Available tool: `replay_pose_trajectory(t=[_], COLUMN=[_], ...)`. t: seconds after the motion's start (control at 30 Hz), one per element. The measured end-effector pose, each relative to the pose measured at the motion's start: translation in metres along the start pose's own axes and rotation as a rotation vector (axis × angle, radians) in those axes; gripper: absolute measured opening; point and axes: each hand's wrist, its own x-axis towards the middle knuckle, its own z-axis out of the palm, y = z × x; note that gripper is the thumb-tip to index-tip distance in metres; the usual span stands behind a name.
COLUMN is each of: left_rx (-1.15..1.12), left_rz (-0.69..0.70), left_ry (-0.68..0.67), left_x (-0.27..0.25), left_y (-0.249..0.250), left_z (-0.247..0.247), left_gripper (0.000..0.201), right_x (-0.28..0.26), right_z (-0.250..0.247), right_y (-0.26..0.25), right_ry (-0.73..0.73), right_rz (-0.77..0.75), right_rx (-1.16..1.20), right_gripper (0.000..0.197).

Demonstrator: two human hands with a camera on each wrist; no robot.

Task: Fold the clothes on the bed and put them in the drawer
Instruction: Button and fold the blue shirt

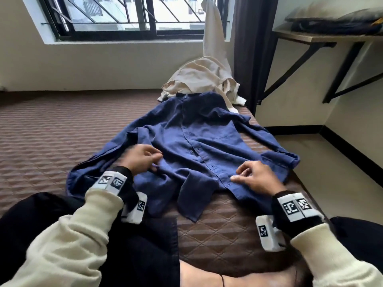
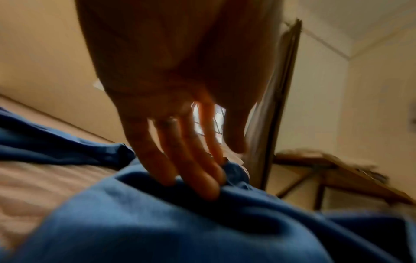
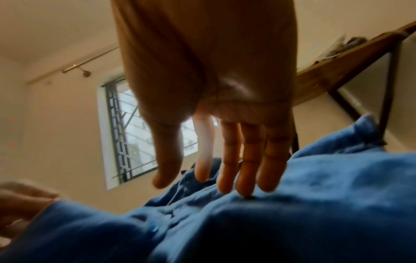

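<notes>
A blue button-up shirt (image 1: pixel 199 141) lies spread front-up on the brown quilted bed (image 1: pixel 51 131), collar toward the window. My left hand (image 1: pixel 143 159) rests on its left side near the sleeve, fingers straight, their tips touching the blue shirt (image 2: pixel 157 222) in the left wrist view. My right hand (image 1: pixel 255 177) rests on the lower right front beside the button placket. In the right wrist view its straight fingertips (image 3: pixel 245 186) press the blue shirt (image 3: pixel 292 213). Neither hand pinches any cloth. A crumpled beige garment (image 1: pixel 199 77) lies beyond the collar.
A window with black bars (image 1: pixel 124 15) is behind the bed. A dark curtain (image 1: pixel 252 48) hangs at the right corner. A wall shelf on black brackets (image 1: pixel 323 38) holds dark folded things. The floor (image 1: pixel 331 162) lies right of the bed. No drawer is in view.
</notes>
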Motion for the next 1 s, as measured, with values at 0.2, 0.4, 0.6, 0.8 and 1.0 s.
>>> replay_pose_trajectory(t=[0.2,0.4,0.6,0.8,1.0], left_rx=[0.561,0.659,0.398,-0.129,-0.549], left_rz=[-0.011,0.031,0.124,0.134,0.086], left_ry=[-0.477,-0.445,-0.220,0.042,0.067], left_x=[-0.002,-0.001,-0.003,-0.012,-0.041], left_y=[-0.005,-0.013,0.002,0.015,0.018], left_z=[0.033,0.048,0.019,-0.041,-0.074], left_gripper=[0.083,0.113,0.079,0.035,0.016], right_x=[0.007,-0.001,-0.007,0.003,0.002], right_z=[0.035,0.020,0.053,0.071,0.076], right_y=[-0.001,-0.020,-0.046,-0.057,-0.070], right_ry=[-0.249,0.037,-0.116,-0.153,-0.202], right_rz=[0.083,0.009,-0.182,0.113,0.134], right_rx=[-0.357,-0.512,-0.067,0.388,0.824], right_gripper=[0.059,0.037,0.051,0.062,0.029])
